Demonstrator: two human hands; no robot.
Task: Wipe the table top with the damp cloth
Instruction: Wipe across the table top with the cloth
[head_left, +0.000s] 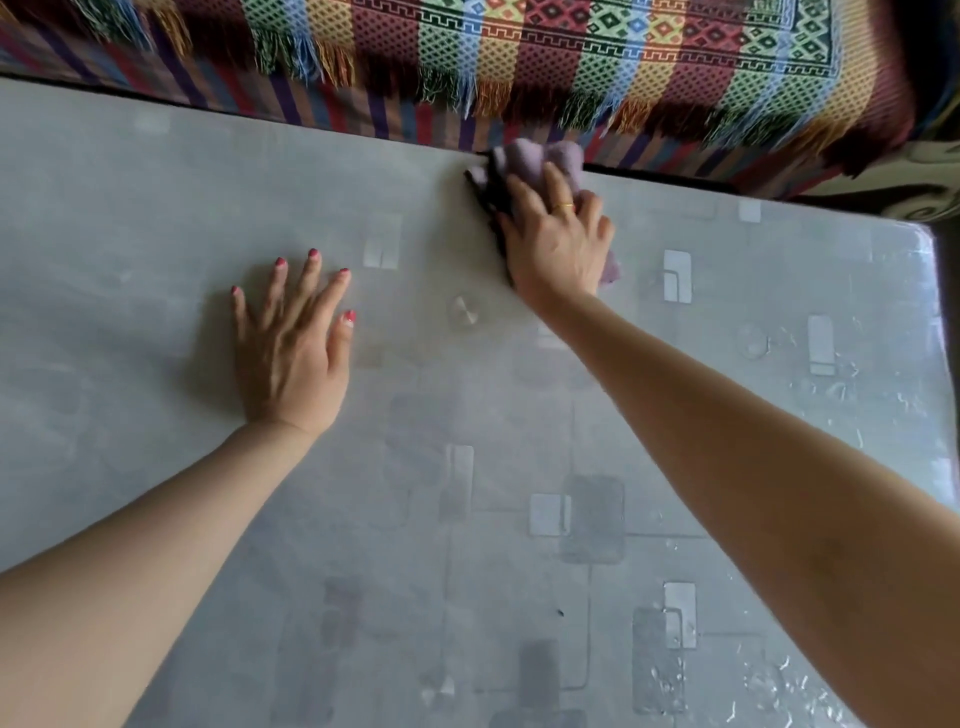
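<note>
A bunched purple cloth (530, 161) lies at the far edge of the grey table top (467, 519), which is covered with a patterned plastic sheet. My right hand (558, 239) presses down on the cloth with fingers spread over it, a gold ring on one finger. The cloth shows beyond the fingertips and at the right of the palm. My left hand (296, 338) rests flat on the table to the left, fingers straight and spread, holding nothing.
A colourful woven blanket with fringe (571, 62) covers a seat just beyond the table's far edge. The table's rounded right corner (924, 239) is near the frame's right side. Wet streaks (779, 675) glisten at the lower right.
</note>
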